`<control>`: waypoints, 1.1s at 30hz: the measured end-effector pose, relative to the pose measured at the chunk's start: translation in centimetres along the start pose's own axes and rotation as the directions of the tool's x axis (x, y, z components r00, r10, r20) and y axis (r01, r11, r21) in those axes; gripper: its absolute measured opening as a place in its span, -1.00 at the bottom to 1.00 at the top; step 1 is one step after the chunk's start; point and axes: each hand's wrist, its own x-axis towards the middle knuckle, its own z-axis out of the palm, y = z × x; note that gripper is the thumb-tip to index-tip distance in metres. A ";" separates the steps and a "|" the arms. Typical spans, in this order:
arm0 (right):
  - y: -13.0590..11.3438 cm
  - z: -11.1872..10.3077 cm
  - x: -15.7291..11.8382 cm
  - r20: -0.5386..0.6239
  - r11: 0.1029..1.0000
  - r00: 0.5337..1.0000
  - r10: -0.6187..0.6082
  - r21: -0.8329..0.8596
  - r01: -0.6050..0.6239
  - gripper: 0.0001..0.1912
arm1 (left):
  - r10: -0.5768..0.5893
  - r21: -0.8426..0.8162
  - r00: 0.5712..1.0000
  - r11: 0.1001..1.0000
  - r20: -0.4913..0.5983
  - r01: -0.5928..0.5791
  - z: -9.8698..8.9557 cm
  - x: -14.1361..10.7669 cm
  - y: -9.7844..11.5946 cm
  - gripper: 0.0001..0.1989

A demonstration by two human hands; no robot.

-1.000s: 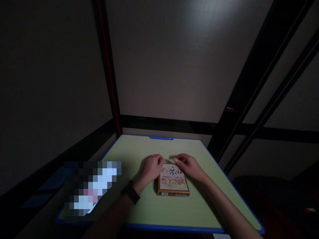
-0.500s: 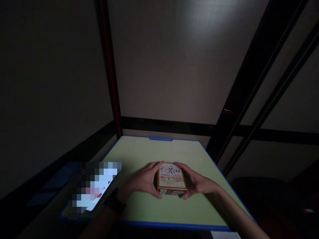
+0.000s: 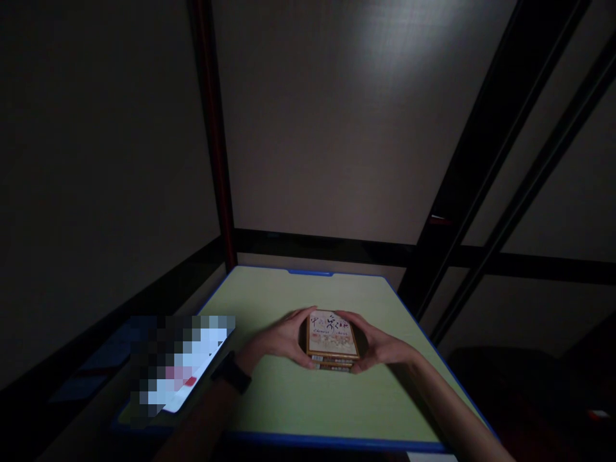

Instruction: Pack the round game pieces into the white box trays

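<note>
A Chinese chess box [image 3: 332,333], pale on top with dark lettering and a brown-gold border, is held between both hands over the middle of the table. My left hand [image 3: 289,340] presses its left side, thumb at the near corner and fingers toward the far corner. On the opposite side my right hand [image 3: 378,341] grips it the same way. The near side of the box shows two printed bands, one above the other, with an edge between them. Whether the underside touches the table is hard to tell. A dark watch [image 3: 231,374] is on my left wrist.
The light green table [image 3: 308,407] has a blue rim. On its left lies a lit tablet-like screen [image 3: 180,398], partly pixelated. A dark wall panel [image 3: 322,141] rises behind the table, and dark beams [image 3: 474,186] stand at the right.
The box and both hands are slightly farther up in the view. The box's near side now shows two separate bands where it looked like one blurred face before. Both hands keep hold.
</note>
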 end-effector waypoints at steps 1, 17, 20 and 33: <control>0.0 0.1 -0.1 0.006 0.999 1.000 -0.006 0.033 0.006 0.21 | 0.010 -0.007 1.000 1.000 -0.007 -0.010 0.1 0.0 0.0 0.23; 0.0 1.2 -0.6 -0.012 0.988 1.000 0.010 0.155 -0.008 0.29 | -0.001 0.028 1.000 1.000 0.004 0.001 0.5 -0.6 -1.1 0.40; 0.1 1.3 -0.6 -0.025 0.992 1.000 0.010 0.125 -0.007 0.31 | -0.014 0.060 1.000 0.998 0.002 0.014 0.4 -0.6 -0.8 0.39; -0.9 1.6 -0.7 -0.126 0.999 0.992 -0.026 0.036 0.031 0.30 | 0.034 0.025 0.998 0.999 -0.055 -0.033 0.2 -0.8 0.7 0.26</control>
